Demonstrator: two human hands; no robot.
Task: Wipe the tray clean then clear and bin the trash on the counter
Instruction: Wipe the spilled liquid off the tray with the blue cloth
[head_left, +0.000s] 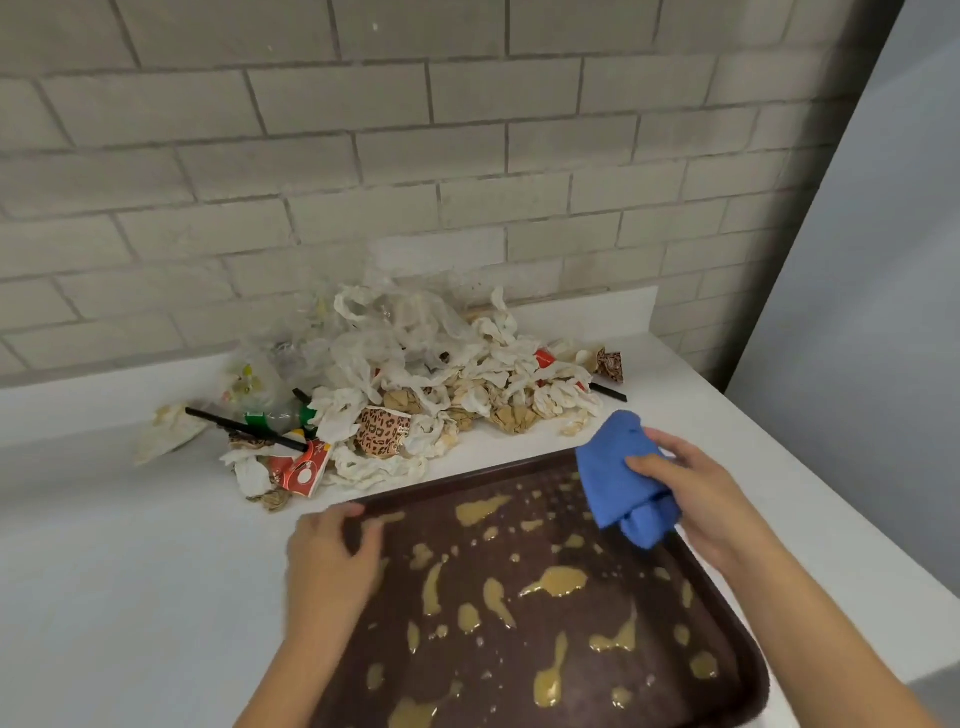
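A dark brown tray (519, 691) lies on the white counter in front of me, spattered with many yellowish sauce smears. My left hand (327, 561) grips the tray's far left corner, thumb inside the rim. My right hand (696, 499) holds a folded blue cloth (621, 478) above the tray's far right corner. Behind the tray sits a heap of trash (415, 384): crumpled white napkins, plastic bags, brown paper, leopard-print cups and black straws.
The white counter (130, 571) meets a grey brick wall (363, 156) at the back. A pale panel (883, 260) rises at the right, past the counter's right edge. A stained wrapper (166, 431) lies apart at the left of the heap.
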